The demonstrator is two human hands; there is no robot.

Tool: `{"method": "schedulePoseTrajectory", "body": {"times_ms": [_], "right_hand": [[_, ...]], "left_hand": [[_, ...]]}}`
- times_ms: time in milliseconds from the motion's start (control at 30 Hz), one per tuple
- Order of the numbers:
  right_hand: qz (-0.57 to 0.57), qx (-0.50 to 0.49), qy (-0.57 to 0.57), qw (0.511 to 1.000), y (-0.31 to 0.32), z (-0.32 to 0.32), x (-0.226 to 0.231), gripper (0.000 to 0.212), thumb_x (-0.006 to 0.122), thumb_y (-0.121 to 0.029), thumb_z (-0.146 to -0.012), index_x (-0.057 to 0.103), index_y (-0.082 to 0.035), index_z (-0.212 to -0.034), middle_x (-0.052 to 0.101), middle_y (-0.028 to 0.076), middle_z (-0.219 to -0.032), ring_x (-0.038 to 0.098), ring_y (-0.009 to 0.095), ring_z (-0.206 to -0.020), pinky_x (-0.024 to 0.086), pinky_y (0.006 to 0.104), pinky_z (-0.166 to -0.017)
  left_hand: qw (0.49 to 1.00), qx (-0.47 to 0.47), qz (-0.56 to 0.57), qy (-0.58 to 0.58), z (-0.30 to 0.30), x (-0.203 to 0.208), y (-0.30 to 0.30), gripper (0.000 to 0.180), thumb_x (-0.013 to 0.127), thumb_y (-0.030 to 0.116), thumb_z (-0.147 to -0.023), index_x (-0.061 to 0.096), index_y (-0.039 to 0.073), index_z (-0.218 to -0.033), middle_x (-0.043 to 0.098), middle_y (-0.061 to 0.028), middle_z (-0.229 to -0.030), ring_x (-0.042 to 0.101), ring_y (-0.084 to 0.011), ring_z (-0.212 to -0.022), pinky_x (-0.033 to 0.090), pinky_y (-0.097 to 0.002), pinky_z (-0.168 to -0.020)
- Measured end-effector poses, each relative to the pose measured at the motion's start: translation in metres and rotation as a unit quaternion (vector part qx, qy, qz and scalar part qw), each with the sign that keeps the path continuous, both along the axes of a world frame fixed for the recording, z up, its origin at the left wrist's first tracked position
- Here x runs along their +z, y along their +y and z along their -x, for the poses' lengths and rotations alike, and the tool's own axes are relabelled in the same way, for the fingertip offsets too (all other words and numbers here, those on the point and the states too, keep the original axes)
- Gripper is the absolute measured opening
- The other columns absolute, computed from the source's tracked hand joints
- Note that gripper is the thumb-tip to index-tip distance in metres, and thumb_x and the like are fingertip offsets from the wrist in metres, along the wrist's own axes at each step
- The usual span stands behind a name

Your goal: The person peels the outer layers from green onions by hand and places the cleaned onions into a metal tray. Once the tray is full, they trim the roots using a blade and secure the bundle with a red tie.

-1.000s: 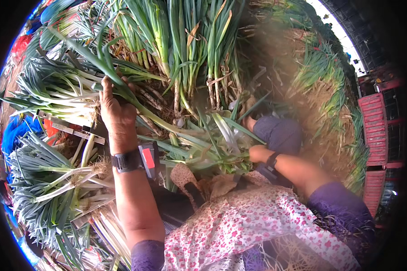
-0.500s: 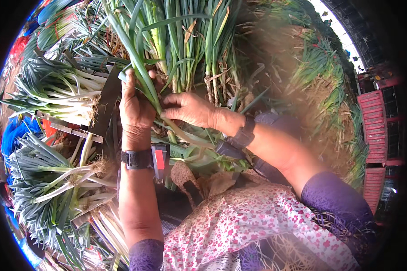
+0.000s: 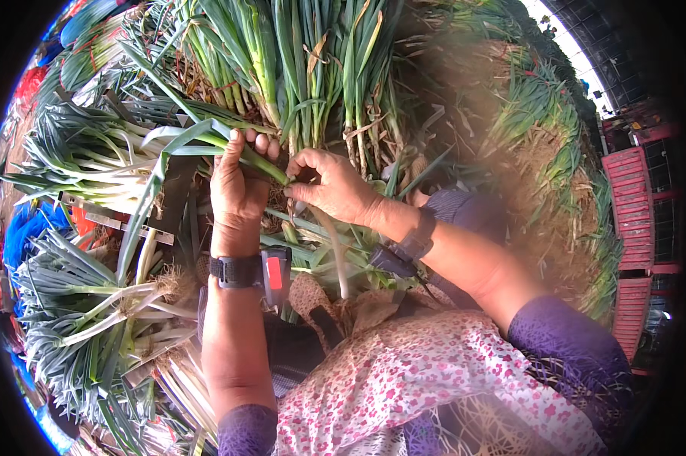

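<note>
A long green onion [image 3: 265, 164] lies across my left hand [image 3: 239, 186], whose fingers are curled around its stalk. Its green leaves spread out to the left, one bending down past the trimmed bundle. With thumb and fingers pinched together, my right hand [image 3: 334, 186] grips the same onion just right of my left hand. Below my right fingers a pale, blurred strip hangs toward my lap; whether it is the onion's lower stalk or a peeled layer I cannot tell. Beyond both hands stands a thick row of untrimmed green onions [image 3: 301, 83] with dry, brownish bases.
White-stalked onions [image 3: 122, 156] lie at the left on a metal-edged stand [image 3: 119, 216], with another pile [image 3: 69, 319] nearer. Blue plastic [image 3: 30, 232] shows at the far left. More onions [image 3: 541, 114] lie on the soil at the right, beside red slatted panels [image 3: 628, 213].
The onion has swung from nearly upright to leaning left, its leaves now drooping. My right hand has shifted slightly right, its pinch tightened. The pale strip now hangs more steeply.
</note>
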State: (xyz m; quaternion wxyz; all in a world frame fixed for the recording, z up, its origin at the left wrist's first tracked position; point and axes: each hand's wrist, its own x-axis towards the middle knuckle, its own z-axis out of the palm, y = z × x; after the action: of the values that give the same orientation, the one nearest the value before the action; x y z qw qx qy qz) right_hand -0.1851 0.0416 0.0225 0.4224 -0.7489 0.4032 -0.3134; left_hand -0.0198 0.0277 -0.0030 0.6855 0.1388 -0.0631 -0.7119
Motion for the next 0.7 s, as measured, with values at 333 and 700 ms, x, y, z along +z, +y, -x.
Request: {"method": "schedulePoseTrajectory", "body": {"times_ms": [333, 700], "right_hand": [[0.008, 0.307, 0.434, 0.847, 0.043, 0.056, -0.050, 0.011, 0.052, -0.018, -0.078, 0.053, -0.010, -0.070, 0.052, 0.006, -0.062, 0.051, 0.017, -0.054, 0.045, 0.0331, -0.051], [-0.359, 0.075, -0.010, 0.930, -0.016, 0.016, -0.013, 0.038, 0.044, -0.033, -0.088, 0.059, -0.001, -0.103, 0.063, 0.010, -0.094, 0.060, 0.016, -0.085, 0.048, 0.0296, -0.075]], "left_hand": [[0.980, 0.134, -0.087, -0.118, -0.010, 0.000, -0.006, 0.008, 0.058, 0.007, -0.086, 0.052, 0.005, -0.089, 0.058, -0.0059, -0.079, 0.054, -0.0161, -0.064, 0.051, -0.0326, -0.065], [0.984, 0.101, -0.049, -0.137, 0.015, 0.002, 0.001, 0.019, 0.063, 0.009, -0.082, 0.047, 0.010, -0.092, 0.054, -0.0042, -0.074, 0.048, -0.0140, -0.057, 0.044, -0.0305, -0.053]]}}
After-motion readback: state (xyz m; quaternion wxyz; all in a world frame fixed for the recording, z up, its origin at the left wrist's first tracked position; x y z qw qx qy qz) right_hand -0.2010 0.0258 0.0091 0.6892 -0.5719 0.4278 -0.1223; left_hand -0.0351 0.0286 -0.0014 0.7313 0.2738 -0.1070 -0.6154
